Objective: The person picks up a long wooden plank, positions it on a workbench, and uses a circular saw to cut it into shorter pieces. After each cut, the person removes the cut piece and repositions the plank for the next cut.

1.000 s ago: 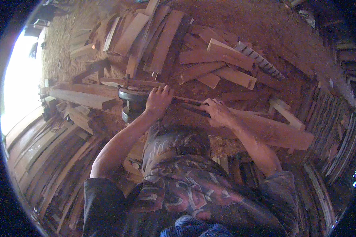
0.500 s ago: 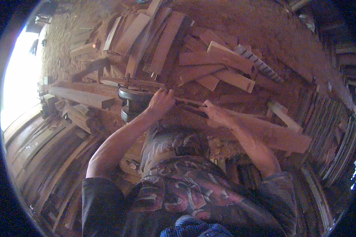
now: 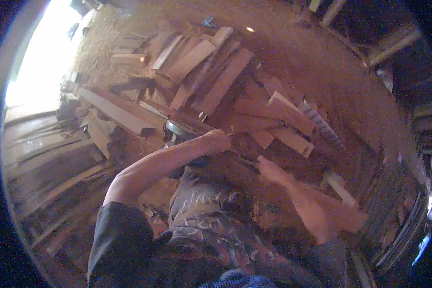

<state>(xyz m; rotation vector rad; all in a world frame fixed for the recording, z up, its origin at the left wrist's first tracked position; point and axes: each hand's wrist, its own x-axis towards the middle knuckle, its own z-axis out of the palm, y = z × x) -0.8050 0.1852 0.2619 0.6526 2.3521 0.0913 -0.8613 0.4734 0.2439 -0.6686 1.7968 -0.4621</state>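
Observation:
A long, narrow, dark strip [image 3: 245,161], apparently wood, runs between my two hands. My left hand [image 3: 219,140] is closed at its far-left end, knuckles up, with the fingertips hidden. To the right and nearer, my right hand [image 3: 271,169] is closed round the other end. Just left of my left hand stands a dark machine with a rounded, shiny metal body [image 3: 176,130], partly hidden by my left forearm. A thin wooden board [image 3: 189,121] lies along the machine's far side, close to my left hand.
Loose boards [image 3: 223,81] lie heaped beyond my hands, with shorter offcuts [image 3: 293,141] to the right. A thick beam [image 3: 117,111] lies left of the machine. Stacked planks [image 3: 48,175] fill the left side. A pale block [image 3: 340,188] sits beyond my right forearm.
The view has turned, so the surroundings sit differently in the picture. Both hands appear lower and farther right, still closed round the strip, and my left forearm now covers more of the machine.

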